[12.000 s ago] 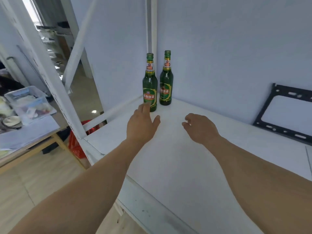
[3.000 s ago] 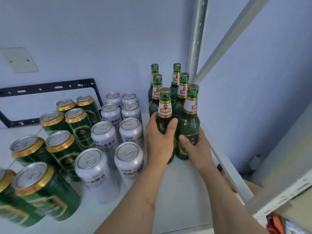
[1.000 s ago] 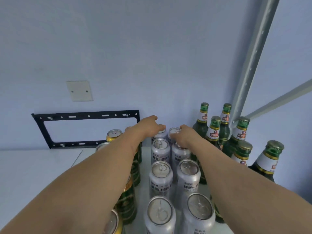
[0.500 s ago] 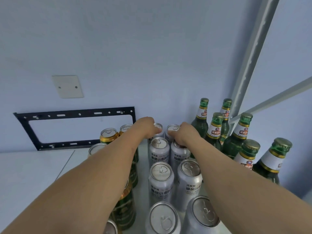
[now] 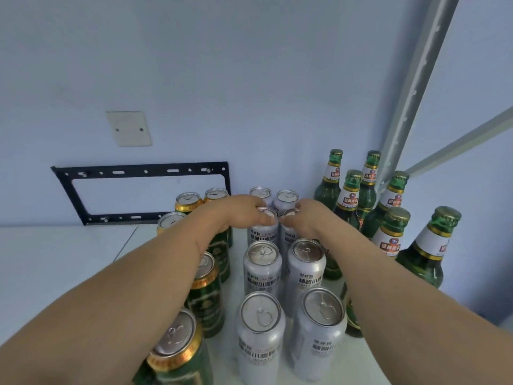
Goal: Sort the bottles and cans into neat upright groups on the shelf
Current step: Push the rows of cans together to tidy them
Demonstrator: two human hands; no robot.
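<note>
While gripped (both hands), silver cans (image 5: 262, 229) upright

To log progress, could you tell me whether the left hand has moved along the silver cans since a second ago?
Yes: the left hand has drawn back toward the person, from the rearmost silver can to the second-row can.
</note>
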